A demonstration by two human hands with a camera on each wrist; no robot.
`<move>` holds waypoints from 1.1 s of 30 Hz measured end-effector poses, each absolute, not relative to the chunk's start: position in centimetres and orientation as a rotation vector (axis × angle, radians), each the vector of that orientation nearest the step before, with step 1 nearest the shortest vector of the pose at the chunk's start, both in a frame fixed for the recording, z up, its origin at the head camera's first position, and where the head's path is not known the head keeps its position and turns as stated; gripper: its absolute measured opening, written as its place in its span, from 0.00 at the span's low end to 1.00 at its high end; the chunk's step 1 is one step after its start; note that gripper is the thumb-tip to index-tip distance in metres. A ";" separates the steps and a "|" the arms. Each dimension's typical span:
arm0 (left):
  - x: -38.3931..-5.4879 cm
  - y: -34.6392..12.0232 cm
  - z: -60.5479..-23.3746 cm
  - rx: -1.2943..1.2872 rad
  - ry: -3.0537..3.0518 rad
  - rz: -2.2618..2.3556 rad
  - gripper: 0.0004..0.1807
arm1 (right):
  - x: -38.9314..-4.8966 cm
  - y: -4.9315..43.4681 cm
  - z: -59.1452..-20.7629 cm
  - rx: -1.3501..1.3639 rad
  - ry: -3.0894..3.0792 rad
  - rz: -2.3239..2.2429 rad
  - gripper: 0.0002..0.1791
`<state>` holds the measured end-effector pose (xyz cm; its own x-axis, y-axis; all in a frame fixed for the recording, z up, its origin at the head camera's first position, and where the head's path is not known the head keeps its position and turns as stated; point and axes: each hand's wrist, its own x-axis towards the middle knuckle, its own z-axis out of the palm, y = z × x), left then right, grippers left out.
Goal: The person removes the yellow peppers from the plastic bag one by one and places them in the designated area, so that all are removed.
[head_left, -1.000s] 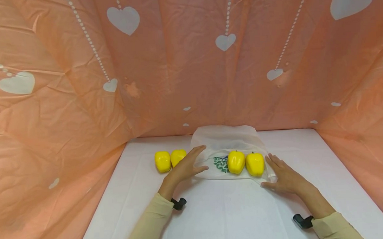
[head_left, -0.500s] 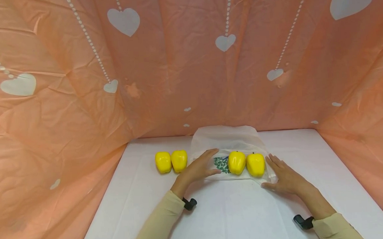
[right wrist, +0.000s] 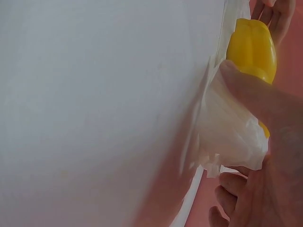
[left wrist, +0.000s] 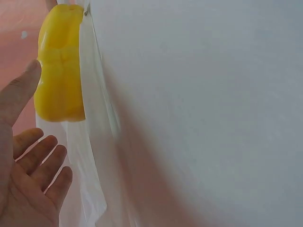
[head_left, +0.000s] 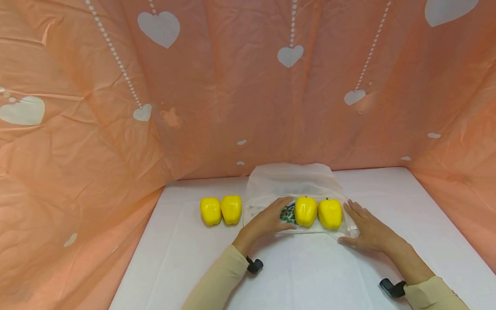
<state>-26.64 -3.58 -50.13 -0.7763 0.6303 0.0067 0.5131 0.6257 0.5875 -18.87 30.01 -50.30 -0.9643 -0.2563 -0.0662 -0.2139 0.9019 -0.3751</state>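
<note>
A pair of yellow bell peppers, the left one (head_left: pixel 306 211) and the right one (head_left: pixel 330 213), sits side by side on a flat white plastic bag (head_left: pixel 290 178) with a green leafy print. Just left of that pair is my left hand (head_left: pixel 268 220), thumb and fingers spread, holding nothing; a small gap shows between it and the left pepper. My right hand (head_left: pixel 369 228) lies at the bag's right edge with its fingers extended, close beside the right pepper. In the right wrist view, crumpled bag plastic (right wrist: pixel 232 125) lies between my right thumb and fingers.
Two more yellow bell peppers, a left one (head_left: pixel 210 211) and a right one (head_left: pixel 231 209), stand together on the white-covered table (head_left: pixel 310 280), left of the bag. An orange curtain with white hearts (head_left: pixel 229 96) encloses the back and sides.
My left hand has moved right across the bag, from beside the left pair of peppers to near the pair on the bag. My right hand has stayed put.
</note>
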 end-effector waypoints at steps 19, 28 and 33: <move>-27.0 -1.3 -50.4 0.968 2.695 0.803 0.51 | -18.8 30.1 -50.5 -0.365 2.949 -0.578 0.66; -27.0 -1.0 -50.6 0.948 2.679 0.845 0.50 | -18.9 30.2 -50.6 -0.387 2.958 -0.587 0.66; -27.0 -1.0 -50.6 0.963 2.690 0.850 0.49 | -18.8 30.2 -50.6 -0.388 2.958 -0.584 0.66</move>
